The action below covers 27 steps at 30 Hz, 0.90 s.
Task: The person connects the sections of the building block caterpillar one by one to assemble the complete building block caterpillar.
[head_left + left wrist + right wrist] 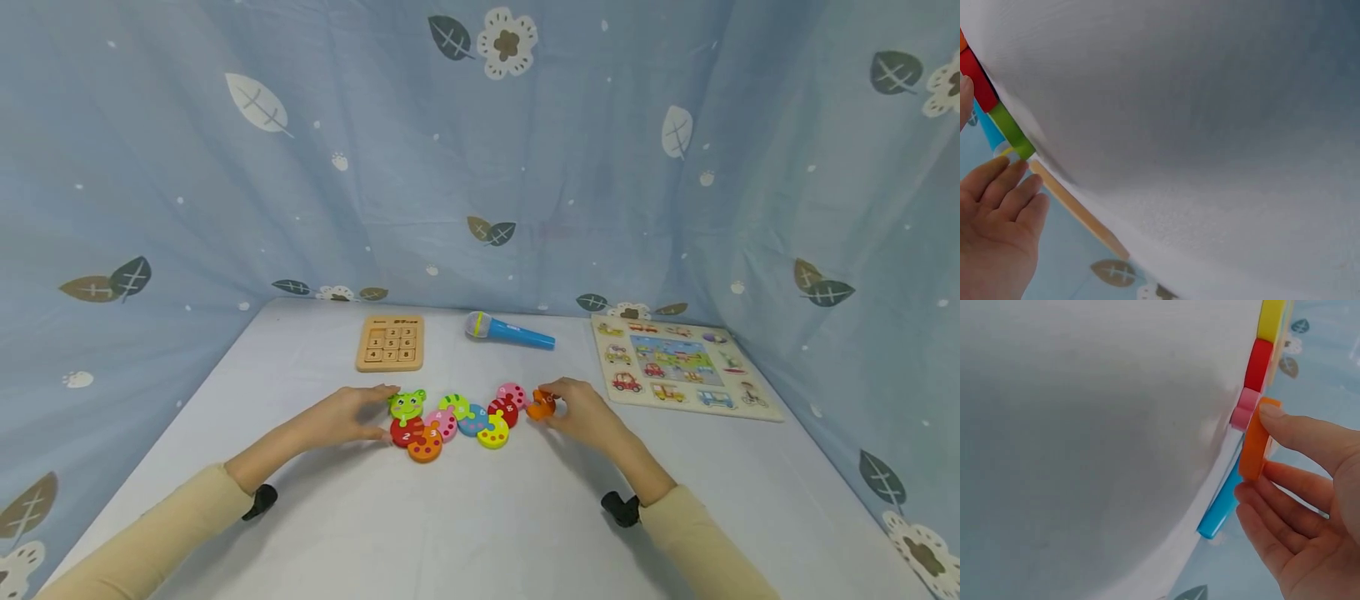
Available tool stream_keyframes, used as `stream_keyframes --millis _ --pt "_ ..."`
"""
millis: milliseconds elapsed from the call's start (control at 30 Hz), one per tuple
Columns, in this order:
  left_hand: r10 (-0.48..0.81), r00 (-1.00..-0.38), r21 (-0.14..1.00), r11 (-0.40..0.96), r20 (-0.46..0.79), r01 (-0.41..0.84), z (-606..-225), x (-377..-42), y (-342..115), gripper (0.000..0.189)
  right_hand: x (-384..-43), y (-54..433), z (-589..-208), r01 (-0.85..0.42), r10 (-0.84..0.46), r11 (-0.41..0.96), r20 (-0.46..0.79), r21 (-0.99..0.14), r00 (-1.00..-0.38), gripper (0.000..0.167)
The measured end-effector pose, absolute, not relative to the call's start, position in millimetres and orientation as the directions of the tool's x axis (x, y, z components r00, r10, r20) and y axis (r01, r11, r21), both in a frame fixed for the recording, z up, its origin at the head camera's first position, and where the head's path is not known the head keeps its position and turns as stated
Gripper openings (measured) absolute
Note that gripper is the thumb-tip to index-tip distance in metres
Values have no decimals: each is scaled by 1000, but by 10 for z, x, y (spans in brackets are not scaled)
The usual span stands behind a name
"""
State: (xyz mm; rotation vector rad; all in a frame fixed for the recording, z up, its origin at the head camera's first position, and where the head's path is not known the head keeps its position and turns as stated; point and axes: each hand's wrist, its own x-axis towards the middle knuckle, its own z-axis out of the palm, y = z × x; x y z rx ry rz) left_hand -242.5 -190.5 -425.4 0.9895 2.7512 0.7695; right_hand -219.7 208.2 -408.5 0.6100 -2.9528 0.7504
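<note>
A row of colourful numbered pieces makes a wooden caterpillar puzzle (472, 420) on the table, with a smiling green head (407, 406) at its left end. My left hand (347, 417) is at that end, fingertips by the green head and thumb against the red piece (406, 431) marked 2. In the left wrist view its fingers lie fairly straight beside the green edge. An orange puzzle piece (1255, 444) is pinched between thumb and fingers of my right hand (583, 412), just right of the pink end piece (513, 393). The right wrist view shows it tilted beside the pink piece.
Behind the caterpillar lie a wooden number sliding puzzle (390, 343) and a blue toy microphone (512, 331). A wooden picture board (682, 367) with vehicles lies at the right. Patterned blue cloth (480, 167) hangs behind the white table (465, 533).
</note>
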Motion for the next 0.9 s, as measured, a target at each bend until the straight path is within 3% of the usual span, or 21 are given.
stream_keyframes --millis 900 --pt "620 -784 513 662 37 547 -4255 -2427 -1863 81 -2341 1978 -4113 -388 -393 814 81 -432 -916 45"
